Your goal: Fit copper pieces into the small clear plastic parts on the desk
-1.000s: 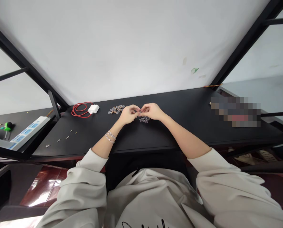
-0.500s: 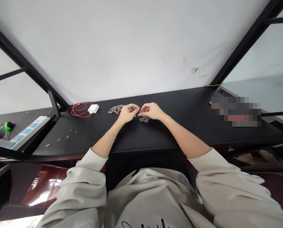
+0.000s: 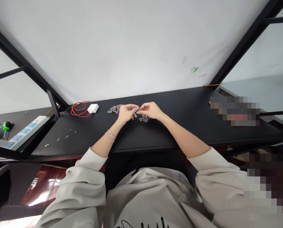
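Note:
My left hand point(image 3: 127, 113) and my right hand point(image 3: 151, 110) meet fingertip to fingertip above the black table point(image 3: 153, 136). Both are closed in a pinch, and what lies between the fingers is too small to name. Behind and left of my left hand is a pile of small clear round pieces with some copper-coloured parts point(image 3: 114, 109), partly hidden by that hand. Beneath my right hand's fingers sits a smaller cluster of clear round pieces point(image 3: 144, 119). A silvery bracelet point(image 3: 110, 136) circles my left wrist.
A white charger point(image 3: 93, 108) with a coiled red cable point(image 3: 77, 109) lies at the back left. Several tiny metal bits point(image 3: 67, 136) are scattered nearer. A white power strip point(image 3: 28, 131) and a green-black screwdriver point(image 3: 6, 126) are far left. A blurred patch point(image 3: 236, 110) covers something at right.
My fingertips have come together; the gap between the hands has closed, the right fingers moving slightly left. The clusters on the table look the same.

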The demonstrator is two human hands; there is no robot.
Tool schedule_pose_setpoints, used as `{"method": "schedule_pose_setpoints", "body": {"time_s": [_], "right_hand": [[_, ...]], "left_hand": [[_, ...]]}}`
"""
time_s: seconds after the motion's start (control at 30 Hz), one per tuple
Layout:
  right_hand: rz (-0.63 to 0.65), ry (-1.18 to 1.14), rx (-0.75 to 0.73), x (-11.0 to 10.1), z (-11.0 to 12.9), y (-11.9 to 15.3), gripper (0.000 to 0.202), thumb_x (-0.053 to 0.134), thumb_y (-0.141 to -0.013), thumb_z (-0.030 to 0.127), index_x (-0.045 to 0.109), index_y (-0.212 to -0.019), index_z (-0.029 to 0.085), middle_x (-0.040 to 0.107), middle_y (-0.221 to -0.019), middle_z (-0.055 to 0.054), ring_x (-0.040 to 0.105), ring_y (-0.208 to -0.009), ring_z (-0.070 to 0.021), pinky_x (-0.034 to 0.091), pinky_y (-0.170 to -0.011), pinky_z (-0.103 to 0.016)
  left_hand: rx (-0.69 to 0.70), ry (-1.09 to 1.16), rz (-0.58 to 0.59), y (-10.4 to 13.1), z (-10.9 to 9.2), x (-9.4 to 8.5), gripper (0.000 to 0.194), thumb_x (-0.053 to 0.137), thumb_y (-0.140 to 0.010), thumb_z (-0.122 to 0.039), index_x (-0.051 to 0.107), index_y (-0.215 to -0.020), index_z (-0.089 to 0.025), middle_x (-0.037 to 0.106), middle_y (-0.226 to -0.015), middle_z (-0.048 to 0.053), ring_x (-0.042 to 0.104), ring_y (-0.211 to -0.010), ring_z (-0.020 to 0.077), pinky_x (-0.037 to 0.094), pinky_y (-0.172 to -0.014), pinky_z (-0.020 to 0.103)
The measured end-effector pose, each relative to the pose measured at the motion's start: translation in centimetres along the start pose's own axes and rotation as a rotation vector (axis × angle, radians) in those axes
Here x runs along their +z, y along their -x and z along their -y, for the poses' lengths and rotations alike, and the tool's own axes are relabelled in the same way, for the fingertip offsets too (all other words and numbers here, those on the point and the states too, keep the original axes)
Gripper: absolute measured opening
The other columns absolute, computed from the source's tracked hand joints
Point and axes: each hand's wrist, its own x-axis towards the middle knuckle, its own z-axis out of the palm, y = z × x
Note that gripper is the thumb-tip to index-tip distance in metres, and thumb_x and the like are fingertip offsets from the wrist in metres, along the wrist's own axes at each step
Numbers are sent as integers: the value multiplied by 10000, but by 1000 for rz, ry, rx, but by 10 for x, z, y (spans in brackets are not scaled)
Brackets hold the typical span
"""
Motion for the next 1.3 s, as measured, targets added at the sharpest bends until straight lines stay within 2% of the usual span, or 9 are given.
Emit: {"method": "schedule_pose_setpoints", "body": {"time_s": [0.2,0.37,0.67,0.93,1.3], "right_hand": [[-29,-50,25,4,-1,1,423,937,-657,455,628,-682,167,707,-587,-52,593,-451,-112,425,-400,-196],[-55,-86,17,8,-3,0,481,945,-635,506,599,-672,175,712,-586,-57,595,-437,-111,419,-377,-189],[-45,-137,26,8,3,1,474,946,-651,483,592,-657,169,715,-583,-56,593,-426,-101,402,-358,-174],[-15,-313,90,10,6,1,406,951,-685,379,609,-658,160,732,-627,-66,683,-538,-138,550,-478,-212],[3,-441,118,11,9,3,398,938,-699,392,614,-679,161,724,-634,-43,691,-565,-138,613,-545,-246]], "left_hand": [[1,13,-20,1,2,3,198,834,-760,-257,756,-836,-92,735,-708,68,603,-454,100,403,-355,187],[3,24,-43,1,1,5,214,844,-763,-272,740,-829,-98,724,-696,61,616,-479,104,415,-368,182],[53,51,-11,-3,4,3,282,871,-720,-322,692,-786,-114,694,-656,44,630,-496,121,439,-364,188],[70,40,16,-3,5,-1,314,866,-711,-361,695,-803,-114,684,-653,38,648,-541,129,465,-398,198],[142,-22,15,-4,9,-1,341,828,-742,-413,702,-835,-110,697,-651,54,691,-587,168,558,-493,255]]}}
